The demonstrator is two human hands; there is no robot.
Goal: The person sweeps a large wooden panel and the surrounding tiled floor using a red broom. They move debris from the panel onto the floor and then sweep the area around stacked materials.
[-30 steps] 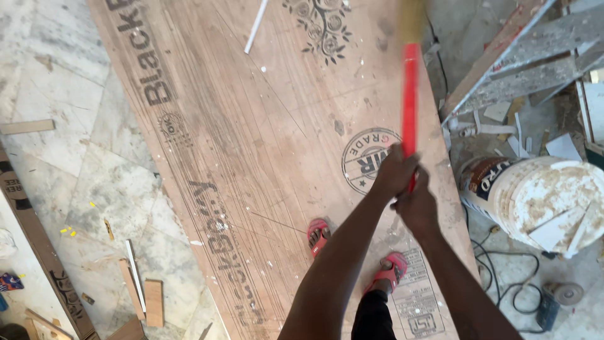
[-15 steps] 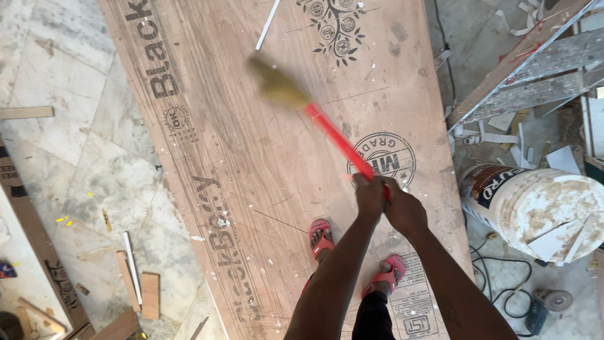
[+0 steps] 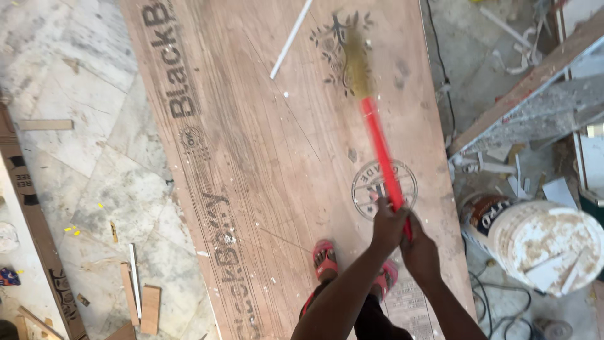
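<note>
I stand on a large plywood sheet (image 3: 264,170) that lies on the floor, my feet in red sandals (image 3: 324,258). Both hands grip the red handle of a broom (image 3: 379,148). My left hand (image 3: 389,225) sits just above my right hand (image 3: 420,252) at the handle's near end. The handle runs away from me. Its straw-coloured brush head (image 3: 357,63) is blurred over a printed floral mark on the far part of the sheet. A thin white strip (image 3: 290,39) lies on the sheet near the far edge.
A paint-stained white bucket (image 3: 542,242) stands to the right beside cables (image 3: 503,308) and a debris-covered wooden beam (image 3: 528,94). Marble floor on the left carries wood offcuts (image 3: 141,305) and a long brown board (image 3: 38,233).
The broom head swung from the far right to the left across the sheet, then back to the middle far part. My hands shifted slightly with each stroke.
</note>
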